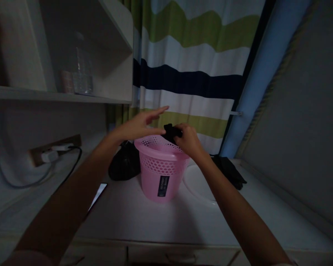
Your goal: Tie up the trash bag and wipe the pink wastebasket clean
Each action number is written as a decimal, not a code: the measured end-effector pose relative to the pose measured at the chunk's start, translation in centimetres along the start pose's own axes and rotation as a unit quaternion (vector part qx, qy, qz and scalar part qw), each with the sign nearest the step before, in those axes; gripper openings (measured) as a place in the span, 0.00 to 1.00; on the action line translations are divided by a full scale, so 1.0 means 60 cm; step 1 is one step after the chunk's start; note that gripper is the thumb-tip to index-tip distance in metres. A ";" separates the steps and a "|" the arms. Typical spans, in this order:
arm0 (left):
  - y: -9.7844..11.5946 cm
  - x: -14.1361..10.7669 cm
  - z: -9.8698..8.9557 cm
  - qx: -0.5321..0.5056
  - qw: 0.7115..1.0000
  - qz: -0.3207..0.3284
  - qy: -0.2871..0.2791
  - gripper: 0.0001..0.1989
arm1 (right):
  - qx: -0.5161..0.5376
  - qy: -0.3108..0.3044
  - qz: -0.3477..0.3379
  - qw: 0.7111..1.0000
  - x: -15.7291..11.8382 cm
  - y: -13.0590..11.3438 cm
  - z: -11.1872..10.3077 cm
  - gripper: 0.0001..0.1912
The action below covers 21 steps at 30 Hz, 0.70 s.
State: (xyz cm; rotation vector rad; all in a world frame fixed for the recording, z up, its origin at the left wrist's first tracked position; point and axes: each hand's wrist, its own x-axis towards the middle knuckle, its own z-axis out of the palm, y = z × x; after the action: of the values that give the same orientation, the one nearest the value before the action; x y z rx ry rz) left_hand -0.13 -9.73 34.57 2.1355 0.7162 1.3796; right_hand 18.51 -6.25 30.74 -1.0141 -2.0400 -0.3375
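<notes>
A pink basket (162,166) with a perforated upper band and a dark label stands upright on the white tabletop. Above its rim, my right hand (188,138) grips a small folded black item (172,133), thin and soft-looking. My left hand (140,125) is over the basket's left side with its fingers spread, the fingertips close to the black item. Whether a left fingertip touches it is hard to tell.
Left of the basket sits a black bag (124,162), with a phone (99,194) nearer. On the right lie a pale round ring-edged piece (201,183) and folded black material (229,170). Plugs and cables (50,156) are at the left wall, below a shelf (61,96) holding a clear bottle.
</notes>
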 end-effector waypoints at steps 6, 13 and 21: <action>-0.073 0.035 0.045 -0.048 0.998 -0.034 -0.034 0.28 | 0.075 -0.078 0.000 0.994 0.026 0.015 0.004 0.10; -0.116 0.032 0.019 0.032 0.997 -0.071 -0.028 0.10 | 0.213 -0.146 0.051 0.965 0.030 0.038 0.029 0.06; -0.121 -0.008 0.016 -0.047 0.994 -0.097 -0.004 0.22 | 0.125 -0.016 -0.070 0.990 -0.027 0.017 0.017 0.18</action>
State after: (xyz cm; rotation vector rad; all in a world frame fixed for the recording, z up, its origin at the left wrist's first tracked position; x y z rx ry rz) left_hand -0.59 -4.80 29.18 1.9424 0.8143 1.2746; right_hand 19.32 -5.94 28.74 -0.7297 -2.1247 -0.1339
